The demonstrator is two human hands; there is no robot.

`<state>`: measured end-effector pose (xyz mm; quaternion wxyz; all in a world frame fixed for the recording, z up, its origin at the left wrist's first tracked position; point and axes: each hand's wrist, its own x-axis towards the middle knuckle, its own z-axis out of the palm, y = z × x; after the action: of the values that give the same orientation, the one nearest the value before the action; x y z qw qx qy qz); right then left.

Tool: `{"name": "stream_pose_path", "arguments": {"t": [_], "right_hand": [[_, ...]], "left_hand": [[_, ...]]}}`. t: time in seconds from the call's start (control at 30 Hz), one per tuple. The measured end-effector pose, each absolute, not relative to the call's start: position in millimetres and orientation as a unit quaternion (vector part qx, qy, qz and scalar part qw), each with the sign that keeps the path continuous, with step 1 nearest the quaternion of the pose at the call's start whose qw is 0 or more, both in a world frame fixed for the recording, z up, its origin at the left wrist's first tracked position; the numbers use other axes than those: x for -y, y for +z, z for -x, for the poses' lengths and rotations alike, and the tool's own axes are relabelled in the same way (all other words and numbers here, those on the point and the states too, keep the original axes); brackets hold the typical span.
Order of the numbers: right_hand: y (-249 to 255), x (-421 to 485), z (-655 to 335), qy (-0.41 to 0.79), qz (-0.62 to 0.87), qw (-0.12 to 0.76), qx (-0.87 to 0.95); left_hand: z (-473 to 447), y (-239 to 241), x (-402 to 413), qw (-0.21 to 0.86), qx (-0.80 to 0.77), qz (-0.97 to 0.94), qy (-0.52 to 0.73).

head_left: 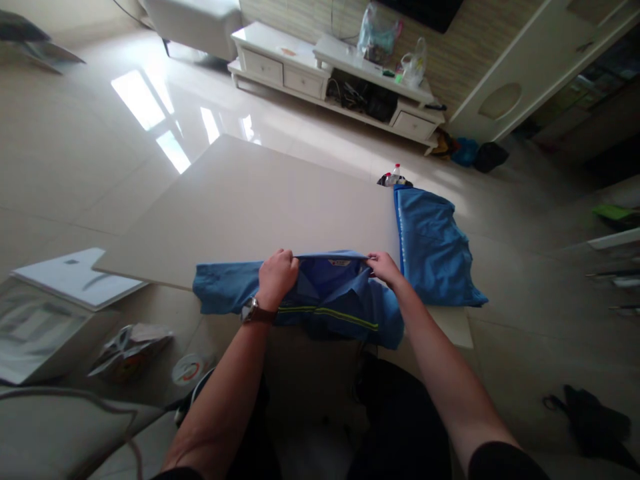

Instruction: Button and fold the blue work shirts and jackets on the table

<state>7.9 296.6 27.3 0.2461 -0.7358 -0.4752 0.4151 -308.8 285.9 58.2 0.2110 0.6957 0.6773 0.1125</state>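
A blue jacket (345, 297) with a yellow-green stripe hangs over the near edge of a pale board-like table (280, 193). My left hand (279, 277), with a watch on the wrist, is closed on the jacket's upper edge. On the other side of the collar, my right hand (384, 268) pinches the same edge. Between the hands a white label shows inside the neck. One sleeve lies out to the left along the table edge. To the right of my right hand, another blue garment (433, 243) lies folded over the table's end.
Bottles with red caps (395, 175) stand behind the table's right end. A white TV cabinet (305, 70) runs along the far wall. At the left are a white box (75, 277) and a plastic bag (130, 350). Dark cloth (595, 423) lies at lower right.
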Motion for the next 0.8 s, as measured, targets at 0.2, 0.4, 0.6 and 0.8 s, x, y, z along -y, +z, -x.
{"name": "stream_pose_path", "arguments": {"t": [0.2,0.4,0.6,0.8], "right_hand": [[20,-306,-5,0.347,0.76,0.251,0.49],[11,-332,9,0.392,0.767,0.222,0.458],[-10,-320,32,0.408,0.729,0.226,0.501],[-41,-273,50,0.223,0.751,0.089,0.615]], "left_hand": [[304,37,-298,0.266,-0.667,-0.682,0.14],[299,20,-309,0.333,-0.667,-0.634,0.207],[307,-6,-319,0.425,-0.663,-0.579,0.209],[329,-27,-317,0.365,-0.664,-0.633,0.158]]}}
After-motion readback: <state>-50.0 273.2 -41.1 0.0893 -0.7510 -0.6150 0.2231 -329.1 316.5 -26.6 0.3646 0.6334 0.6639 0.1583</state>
